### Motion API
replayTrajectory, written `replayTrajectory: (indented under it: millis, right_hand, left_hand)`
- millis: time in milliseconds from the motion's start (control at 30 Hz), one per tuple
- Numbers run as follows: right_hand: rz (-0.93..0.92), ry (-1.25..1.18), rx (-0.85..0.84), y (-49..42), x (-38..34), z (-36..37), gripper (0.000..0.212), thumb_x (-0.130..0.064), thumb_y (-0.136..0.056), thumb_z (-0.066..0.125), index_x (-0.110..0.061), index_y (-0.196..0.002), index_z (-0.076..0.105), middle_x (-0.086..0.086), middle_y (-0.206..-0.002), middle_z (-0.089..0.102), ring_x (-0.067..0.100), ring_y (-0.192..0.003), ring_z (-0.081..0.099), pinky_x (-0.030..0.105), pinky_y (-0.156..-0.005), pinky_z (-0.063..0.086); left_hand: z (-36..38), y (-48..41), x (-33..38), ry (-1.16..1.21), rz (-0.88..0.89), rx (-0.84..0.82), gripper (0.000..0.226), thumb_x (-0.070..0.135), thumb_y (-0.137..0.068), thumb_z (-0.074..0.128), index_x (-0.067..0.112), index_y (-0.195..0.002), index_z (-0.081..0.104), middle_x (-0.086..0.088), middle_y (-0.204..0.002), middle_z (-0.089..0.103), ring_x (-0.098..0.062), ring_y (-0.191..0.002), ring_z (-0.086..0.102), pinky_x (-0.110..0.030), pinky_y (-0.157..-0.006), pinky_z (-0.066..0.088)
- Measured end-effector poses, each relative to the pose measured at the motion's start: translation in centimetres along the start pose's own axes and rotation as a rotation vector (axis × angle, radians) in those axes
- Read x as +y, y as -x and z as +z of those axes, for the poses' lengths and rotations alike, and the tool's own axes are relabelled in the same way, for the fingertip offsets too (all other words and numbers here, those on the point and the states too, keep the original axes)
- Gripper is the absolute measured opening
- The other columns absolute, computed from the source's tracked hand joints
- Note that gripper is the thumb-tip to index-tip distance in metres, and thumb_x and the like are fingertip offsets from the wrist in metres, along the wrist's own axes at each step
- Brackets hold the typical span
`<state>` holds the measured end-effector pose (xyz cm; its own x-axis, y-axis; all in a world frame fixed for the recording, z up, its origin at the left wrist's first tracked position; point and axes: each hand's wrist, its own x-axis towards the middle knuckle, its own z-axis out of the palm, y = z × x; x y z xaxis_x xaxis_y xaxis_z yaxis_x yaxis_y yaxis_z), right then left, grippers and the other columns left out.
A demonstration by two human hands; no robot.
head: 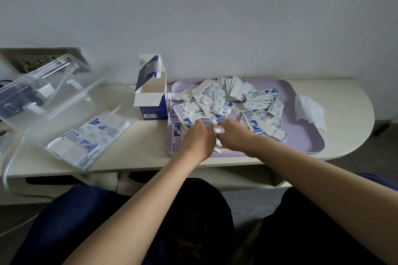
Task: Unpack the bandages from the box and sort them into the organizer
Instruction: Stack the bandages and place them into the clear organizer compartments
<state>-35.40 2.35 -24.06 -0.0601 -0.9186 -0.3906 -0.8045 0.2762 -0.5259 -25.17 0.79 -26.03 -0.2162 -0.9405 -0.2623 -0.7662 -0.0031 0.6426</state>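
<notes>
Bandages [86, 137] already sorted lie flat in the clear organizer [32, 135] at your far left. Their row runs on a slant from near left to far right, and the organizer's lid [43, 84] is tipped open behind it. Next comes the box [151, 101], upright on the counter [140, 146] with its top flaps open, touching the left rim of the lavender tray [301, 135]. On the tray a loose pile [232, 101] of wrapped strips points every way. One long strip [183, 117] at the pile's left slants from far left to near right.

Your left hand [199, 137] and right hand [234, 135] meet over the tray's near edge, knuckles up, forearms converging from below. The fingers of both curl in on a small stack [218, 135] of white strips held between them. The stack is blurred, so you cannot tell which way its long axis runs.

Right of the tray a crumpled white tissue [310, 112] rests on the counter near its rounded end. The counter is pale and stands against a plain grey-white wall [215, 17], with a wall socket [38, 60] at far left.
</notes>
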Motion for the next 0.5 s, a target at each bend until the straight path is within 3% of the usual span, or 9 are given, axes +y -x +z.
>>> replayTrajectory:
  millis: [67,167,267,400,500]
  right_hand:
    - [-0.028,0.011,-0.005,0.0,0.0,0.0,0.035,0.002,-0.089,0.042,0.005,-0.122,0.054,0.023,-0.12,0.058,0.036,-0.11,0.056,0.038,-0.092,0.047]
    - [-0.058,0.054,-0.014,-0.1,0.0,0.1,0.045,0.007,-0.088,0.04,-0.004,-0.13,0.052,0.017,-0.128,0.056,0.03,-0.114,0.055,0.034,-0.097,0.045]
    - [-0.097,0.078,0.055,-0.4,0.7,0.6,0.042,0.001,-0.09,0.049,-0.003,-0.131,0.046,0.015,-0.133,0.051,0.027,-0.115,0.054,0.031,-0.098,0.042]
    - [-0.218,0.222,0.132,-0.7,1.6,0.7,0.067,-0.007,-0.087,0.061,-0.01,-0.143,0.025,0.01,-0.144,0.031,0.03,-0.131,0.033,0.035,-0.105,0.03]
    - [-0.3,0.298,0.082,-1.3,1.8,0.3,0.072,-0.009,-0.087,0.062,-0.015,-0.146,0.022,0.003,-0.151,0.025,0.027,-0.137,0.025,0.034,-0.11,0.023]
  left_hand:
    - [0.0,-0.1,-0.1,0.006,-0.009,0.003,0.039,0.028,-0.101,0.028,-0.002,-0.114,0.048,-0.019,-0.115,0.057,-0.026,-0.091,0.046,-0.031,-0.07,0.031]
    - [0.0,-0.3,-0.4,-0.014,0.017,0.009,0.038,0.032,-0.1,0.036,0.0,-0.115,0.051,-0.014,-0.112,0.06,-0.026,-0.097,0.054,-0.03,-0.071,0.036]
    - [0.1,-0.4,-0.6,-0.079,0.078,-0.004,0.024,0.019,-0.095,0.05,0.008,-0.114,0.058,-0.011,-0.113,0.061,-0.024,-0.103,0.057,-0.026,-0.076,0.041]
    - [0.2,0.0,-0.7,-0.33,0.153,0.007,0.041,0.027,-0.093,0.056,0.013,-0.13,0.05,-0.014,-0.131,0.043,-0.03,-0.126,0.036,-0.037,-0.101,0.038]
    - [0.4,0.7,-0.6,-0.401,0.154,0.002,0.055,0.037,-0.093,0.053,0.01,-0.138,0.036,-0.014,-0.137,0.033,-0.03,-0.13,0.026,-0.038,-0.099,0.036]
